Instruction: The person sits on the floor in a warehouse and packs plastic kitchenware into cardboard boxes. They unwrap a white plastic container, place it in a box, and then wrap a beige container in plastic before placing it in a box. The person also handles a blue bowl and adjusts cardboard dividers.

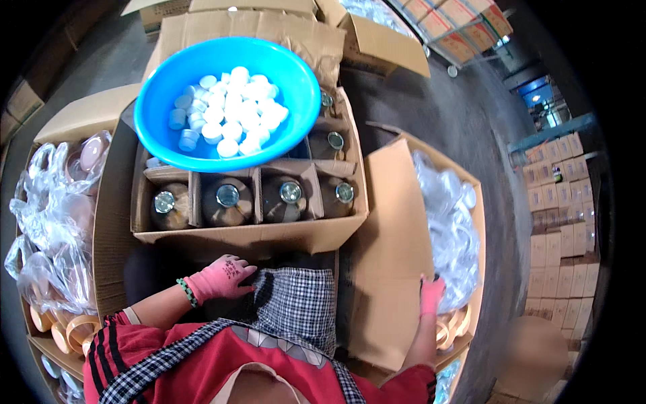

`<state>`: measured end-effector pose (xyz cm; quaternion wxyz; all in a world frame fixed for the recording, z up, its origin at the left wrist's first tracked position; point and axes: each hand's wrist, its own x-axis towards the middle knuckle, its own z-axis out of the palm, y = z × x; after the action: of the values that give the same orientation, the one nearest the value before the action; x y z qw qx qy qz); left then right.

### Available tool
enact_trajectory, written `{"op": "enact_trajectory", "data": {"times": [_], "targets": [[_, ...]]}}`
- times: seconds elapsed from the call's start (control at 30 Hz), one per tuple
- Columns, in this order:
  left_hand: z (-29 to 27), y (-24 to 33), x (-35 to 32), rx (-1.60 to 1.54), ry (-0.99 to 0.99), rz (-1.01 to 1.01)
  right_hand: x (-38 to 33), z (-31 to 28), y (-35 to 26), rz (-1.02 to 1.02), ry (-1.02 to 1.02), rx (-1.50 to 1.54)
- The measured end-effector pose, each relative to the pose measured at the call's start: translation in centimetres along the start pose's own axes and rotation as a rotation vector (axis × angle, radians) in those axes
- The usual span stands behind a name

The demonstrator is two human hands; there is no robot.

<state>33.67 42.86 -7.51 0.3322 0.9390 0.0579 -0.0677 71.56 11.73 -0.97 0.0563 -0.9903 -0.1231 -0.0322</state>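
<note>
My left hand (225, 277), in a pink glove with a green beaded bracelet at the wrist, rests over my lap beside a checked apron (299, 303). Its fingers are stretched out and hold nothing I can see. Over at the right, my right hand (431, 295), also gloved in pink, reaches to an open carton (383, 269) of clear plastic bags (452, 236); its fingers are partly hidden. Ahead of me stands a divided carton (269, 237) of glass bottles (227, 196). A blue basin (151, 128) of white caps (232, 111) sits on top of it.
At my left is an open carton (111, 202) with plastic-wrapped pinkish items (81, 215) and orange handle-like loops (79, 330). More open cartons (383, 44) stand beyond the basin. Stacked boxes (565, 242) and a loaded cart (451, 30) line the right side.
</note>
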Motion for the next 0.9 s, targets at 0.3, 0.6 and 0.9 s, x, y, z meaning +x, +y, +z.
{"op": "enact_trajectory", "data": {"times": [0.3,0.6,0.9], "targets": [[1.2,1.0,1.8,0.006,-0.129,0.046,12.7,1.5,-7.4,-0.008,0.066,-0.044],[2.5,1.5,2.8,0.005,-0.234,-0.041,16.5,7.5,-21.1,-0.177,0.039,0.123],[4.5,0.4,4.4,0.059,-0.199,-0.06,8.2,6.9,-20.4,-0.352,0.14,0.167]]}}
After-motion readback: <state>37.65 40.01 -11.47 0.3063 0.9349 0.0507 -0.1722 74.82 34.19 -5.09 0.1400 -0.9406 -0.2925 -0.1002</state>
